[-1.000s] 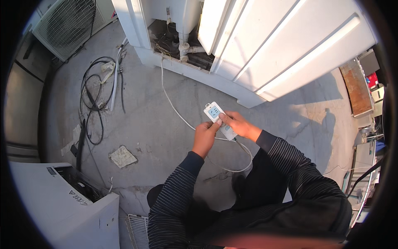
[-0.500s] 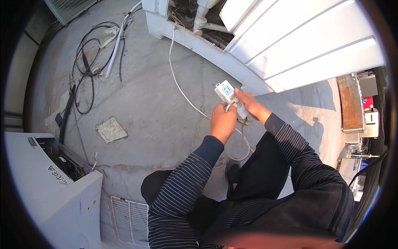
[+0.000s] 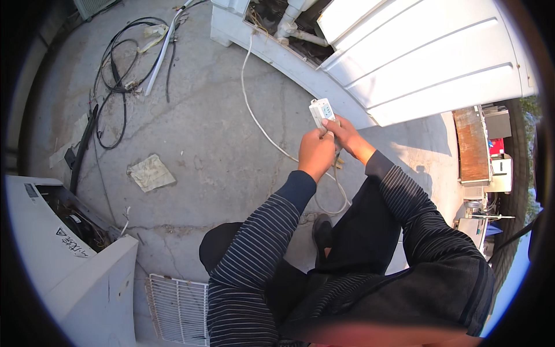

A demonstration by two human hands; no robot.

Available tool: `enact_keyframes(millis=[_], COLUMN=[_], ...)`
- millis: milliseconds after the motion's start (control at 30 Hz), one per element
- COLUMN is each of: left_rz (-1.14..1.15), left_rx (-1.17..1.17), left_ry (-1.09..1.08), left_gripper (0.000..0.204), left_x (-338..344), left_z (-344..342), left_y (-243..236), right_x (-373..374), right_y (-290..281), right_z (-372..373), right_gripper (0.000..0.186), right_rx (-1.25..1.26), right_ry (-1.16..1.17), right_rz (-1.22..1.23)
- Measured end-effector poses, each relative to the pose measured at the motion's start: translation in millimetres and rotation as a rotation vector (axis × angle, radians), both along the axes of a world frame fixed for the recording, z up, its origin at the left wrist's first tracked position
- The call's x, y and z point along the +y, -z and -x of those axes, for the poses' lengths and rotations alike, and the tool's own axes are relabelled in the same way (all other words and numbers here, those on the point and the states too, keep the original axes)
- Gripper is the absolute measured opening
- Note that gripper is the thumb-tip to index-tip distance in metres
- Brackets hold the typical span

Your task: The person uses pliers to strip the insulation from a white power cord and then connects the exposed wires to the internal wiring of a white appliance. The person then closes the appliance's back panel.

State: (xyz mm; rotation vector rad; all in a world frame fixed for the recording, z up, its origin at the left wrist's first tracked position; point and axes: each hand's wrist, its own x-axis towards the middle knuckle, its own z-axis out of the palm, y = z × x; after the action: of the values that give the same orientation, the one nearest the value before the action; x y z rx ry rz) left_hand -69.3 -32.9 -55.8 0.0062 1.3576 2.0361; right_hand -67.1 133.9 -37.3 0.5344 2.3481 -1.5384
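Two hands (image 3: 329,144) on boxy white power strip (image 3: 321,113)

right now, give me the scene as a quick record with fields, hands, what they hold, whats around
left hand: gripping the lower end of the white power strip
right hand: on the strip's side, fingers at its edge
white cable: runs over the concrete floor toward the hands
black cables: coiled, far left
crumpled paper: on the floor
white grille: lying flat
white casing: lower left, opened
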Motion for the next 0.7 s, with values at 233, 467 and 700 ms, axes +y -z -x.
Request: enact_keyframes(millis=[233,467,700], left_rz=[-0.214,-0.041,0.501], left_rx=[0.128,0.34,0.745], left_ry=[0.12,0.289,-0.075], left_gripper=[0.038,0.024,0.019], left_x=[16,23,-71], left_z=[14,18,99], left_y=[22,63,50], right_x=[20,43,77], right_y=[-69,-142,-41], right_z=[31,12,-35], right_gripper=[0.056,0.067,0.068], right_rx=[0.35,0.811,0.598], right_ry=[-0.262,-0.284,0.096], right_rz=[-0.707,-1.025,-0.691])
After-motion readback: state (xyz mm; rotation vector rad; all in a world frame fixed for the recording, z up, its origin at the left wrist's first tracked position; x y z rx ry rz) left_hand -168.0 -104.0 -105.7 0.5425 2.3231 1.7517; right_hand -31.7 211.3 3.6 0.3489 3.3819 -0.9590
